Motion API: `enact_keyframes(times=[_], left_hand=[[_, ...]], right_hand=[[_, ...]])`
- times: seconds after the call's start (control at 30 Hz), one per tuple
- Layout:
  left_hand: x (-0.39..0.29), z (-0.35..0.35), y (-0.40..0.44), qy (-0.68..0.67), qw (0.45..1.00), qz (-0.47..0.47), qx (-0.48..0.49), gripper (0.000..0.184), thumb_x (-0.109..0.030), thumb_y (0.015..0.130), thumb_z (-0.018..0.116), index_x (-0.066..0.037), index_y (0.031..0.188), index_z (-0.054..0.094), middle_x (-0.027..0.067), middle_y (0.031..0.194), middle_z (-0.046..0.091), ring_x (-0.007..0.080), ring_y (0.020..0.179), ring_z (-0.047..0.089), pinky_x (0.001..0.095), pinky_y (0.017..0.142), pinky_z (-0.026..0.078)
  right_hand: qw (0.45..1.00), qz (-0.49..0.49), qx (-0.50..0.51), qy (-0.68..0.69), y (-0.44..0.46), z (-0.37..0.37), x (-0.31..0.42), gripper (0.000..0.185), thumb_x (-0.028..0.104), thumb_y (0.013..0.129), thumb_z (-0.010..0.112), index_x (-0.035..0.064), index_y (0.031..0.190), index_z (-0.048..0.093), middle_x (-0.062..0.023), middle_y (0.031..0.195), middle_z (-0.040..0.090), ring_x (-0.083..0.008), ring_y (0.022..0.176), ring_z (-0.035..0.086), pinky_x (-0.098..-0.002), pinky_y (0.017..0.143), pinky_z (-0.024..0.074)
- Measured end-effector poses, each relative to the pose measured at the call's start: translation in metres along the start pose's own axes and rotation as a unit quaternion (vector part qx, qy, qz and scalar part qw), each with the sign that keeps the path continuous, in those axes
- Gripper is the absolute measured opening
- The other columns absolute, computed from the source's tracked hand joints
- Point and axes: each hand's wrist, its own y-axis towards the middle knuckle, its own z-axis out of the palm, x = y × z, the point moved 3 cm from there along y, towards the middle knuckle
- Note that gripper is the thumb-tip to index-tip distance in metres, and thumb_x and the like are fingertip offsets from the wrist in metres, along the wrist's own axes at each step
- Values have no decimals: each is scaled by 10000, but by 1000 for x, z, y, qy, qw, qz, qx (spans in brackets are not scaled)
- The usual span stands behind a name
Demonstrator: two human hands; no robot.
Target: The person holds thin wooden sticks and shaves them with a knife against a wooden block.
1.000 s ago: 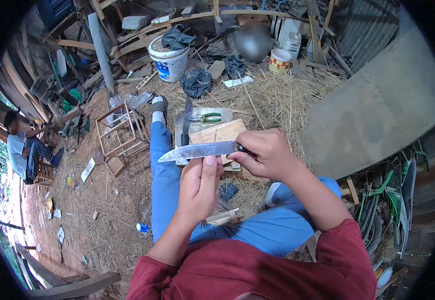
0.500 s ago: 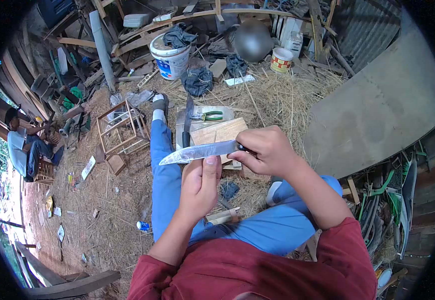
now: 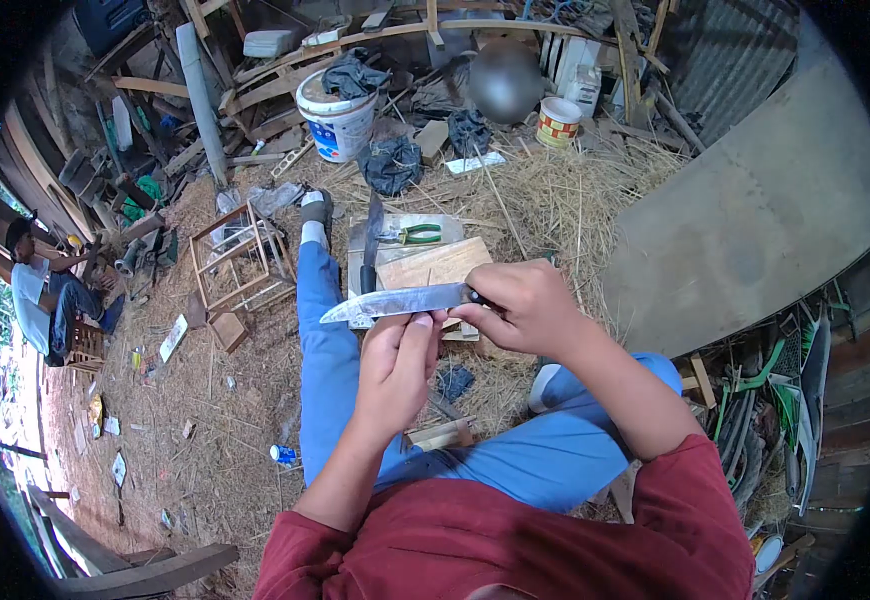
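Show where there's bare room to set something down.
One patch is the straw-strewn floor, bar small scraps, between the wooden frame, the blue can and the left trouser leg. Another lies between the wooden board and the large grey sheet. It is crowded beyond the knife in the right hand, where the board, pliers and a second knife share a slab.

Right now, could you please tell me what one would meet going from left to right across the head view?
Seated person, pale flat piece, wooden frame, left hand, right hand (gripping a knife, blade pointing leftward), large grey sheet.
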Motion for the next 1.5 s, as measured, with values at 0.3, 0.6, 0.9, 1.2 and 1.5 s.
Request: enact_keyframes(times=[0.3, 0.6, 0.9, 1.2, 1.5], left_hand=[[2, -6, 4, 111, 991, 81, -4, 197, -161, 1082, 460, -35, 1017, 597, -55, 717, 473, 22, 560, 369, 216, 482, 278], [-5, -6, 0, 149, 983, 104, 1, 243, -214, 1085, 468, -38, 968, 588, -55, 726, 477, 36, 606, 397, 235, 527, 321], [-10, -9, 1, 283, 954, 96, -34, 348, -234, 1079, 492, 47, 941, 644, 132, 746, 622, 242, 681, 575, 380, 668, 462], [-11, -4, -2, 254, 960, 99, -63, 390, -249, 1078, 504, 46, 840, 599, 110, 688, 566, 191, 622, 502, 370, 606, 424], [-6, -6, -1, 255, 954, 144, -68, 363, -235, 1071, 513, 31, 849, 622, 134, 681, 573, 248, 610, 536, 397, 608, 430]], right_hand=[[999, -19, -25, 14, 2, -3, -4, 361, 331, 870, 749, 55, 756, 545, -117, 635, 535, -326, 559, 582, -415, 492, 425], [1000, -18, -1, 3, 1, -5, -5, 357, 337, 883, 732, 57, 761, 547, -124, 645, 543, -338, 571, 587, -425, 499, 440], [1000, -7, 17, -25, 2, -7, -5, 370, 423, 924, 668, 92, 776, 593, -106, 672, 625, -329, 611, 640, -432, 538, 486], [1000, -11, -3, -6, 6, -13, 0, 348, 411, 921, 674, 96, 783, 619, -103, 691, 642, -316, 619, 648, -423, 541, 491], [999, -1, 37, 5, 2, -5, -5, 345, 411, 924, 672, 94, 798, 628, -108, 700, 649, -329, 635, 651, -433, 552, 491]])
